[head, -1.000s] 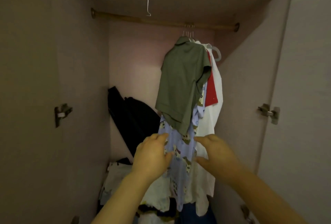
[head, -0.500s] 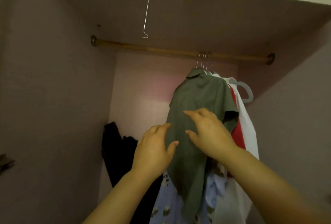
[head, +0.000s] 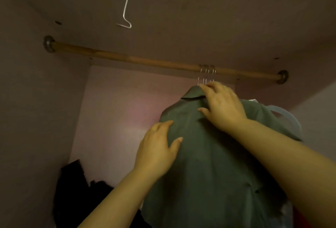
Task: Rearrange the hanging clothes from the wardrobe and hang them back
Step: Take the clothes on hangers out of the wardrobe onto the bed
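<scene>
An olive-green collared shirt (head: 209, 164) hangs from wire hanger hooks (head: 206, 75) on the wooden rod (head: 145, 62), toward its right end. My right hand (head: 222, 106) lies flat on the shirt's collar and shoulder, fingertips reaching the base of the hooks. My left hand (head: 157, 149) rests open against the shirt's left shoulder edge, thumb on the cloth. Other garments hang behind the green shirt and are mostly hidden; a pale plastic hanger (head: 285, 116) pokes out at the right.
A bare wire hook (head: 126, 9) dangles from the shelf underside above the rod's left half. Dark clothing (head: 76, 191) is heaped low at the back left. Wardrobe walls close in on the left and right.
Both hands have risen from the lower hems up the green shirt; the right hand now reaches the collar by the hooks. My view has tilted upward and closer.
</scene>
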Demonstrator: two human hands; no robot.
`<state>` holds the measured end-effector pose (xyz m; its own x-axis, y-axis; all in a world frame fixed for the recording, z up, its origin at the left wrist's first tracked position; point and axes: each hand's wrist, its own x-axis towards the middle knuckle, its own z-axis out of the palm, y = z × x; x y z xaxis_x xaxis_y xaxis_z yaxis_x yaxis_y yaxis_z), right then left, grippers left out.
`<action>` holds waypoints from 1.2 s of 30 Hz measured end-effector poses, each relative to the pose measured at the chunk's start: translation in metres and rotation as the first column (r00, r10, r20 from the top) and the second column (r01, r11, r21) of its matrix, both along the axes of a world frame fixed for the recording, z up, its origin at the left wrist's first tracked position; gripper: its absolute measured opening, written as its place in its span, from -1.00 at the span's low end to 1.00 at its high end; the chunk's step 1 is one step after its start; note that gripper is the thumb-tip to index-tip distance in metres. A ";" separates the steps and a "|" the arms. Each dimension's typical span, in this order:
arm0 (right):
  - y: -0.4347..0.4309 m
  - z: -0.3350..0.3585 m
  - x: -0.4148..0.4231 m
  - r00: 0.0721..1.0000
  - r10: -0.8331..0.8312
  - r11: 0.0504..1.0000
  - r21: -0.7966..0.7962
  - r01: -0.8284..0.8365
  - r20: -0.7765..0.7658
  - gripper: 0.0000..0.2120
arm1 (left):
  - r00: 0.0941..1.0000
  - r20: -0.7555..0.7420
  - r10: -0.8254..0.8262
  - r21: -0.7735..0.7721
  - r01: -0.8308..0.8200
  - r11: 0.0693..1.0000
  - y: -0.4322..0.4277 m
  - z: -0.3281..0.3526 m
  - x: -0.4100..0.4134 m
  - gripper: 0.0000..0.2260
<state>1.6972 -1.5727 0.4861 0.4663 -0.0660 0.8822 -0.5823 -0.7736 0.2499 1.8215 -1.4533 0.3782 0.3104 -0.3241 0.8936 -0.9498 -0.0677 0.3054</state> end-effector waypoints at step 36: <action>0.009 -0.232 -0.085 0.997 0.066 0.998 -0.016 -0.066 0.026 -0.39 | 0.974 0.214 -0.069 0.183 0.030 0.983 0.019 -0.144 0.000 -0.38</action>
